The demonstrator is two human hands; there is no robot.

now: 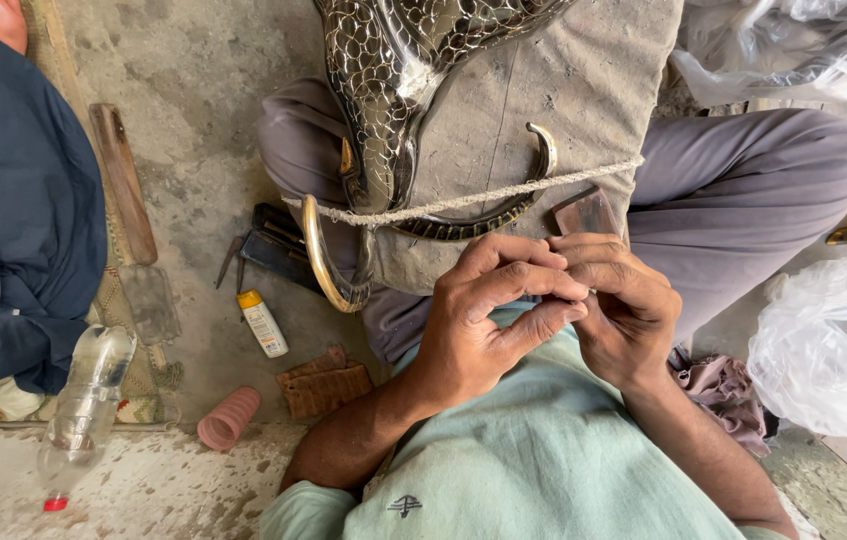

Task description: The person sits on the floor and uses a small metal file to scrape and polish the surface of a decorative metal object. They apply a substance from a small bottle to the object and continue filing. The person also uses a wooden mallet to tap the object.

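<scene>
Two hands meet fingertip to fingertip above the lap.
Left hand [488, 310] and right hand [623, 305] pinch something too small to tell, just below the scaled metal animal figure [393, 90] roped to a grey padded block [583, 80].

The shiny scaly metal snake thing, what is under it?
Under the shiny scale-patterned metal figure lies a grey dusty cloth over the person's lap, with a pale rope crossing both. What the cloth covers beneath stays hidden.
</scene>
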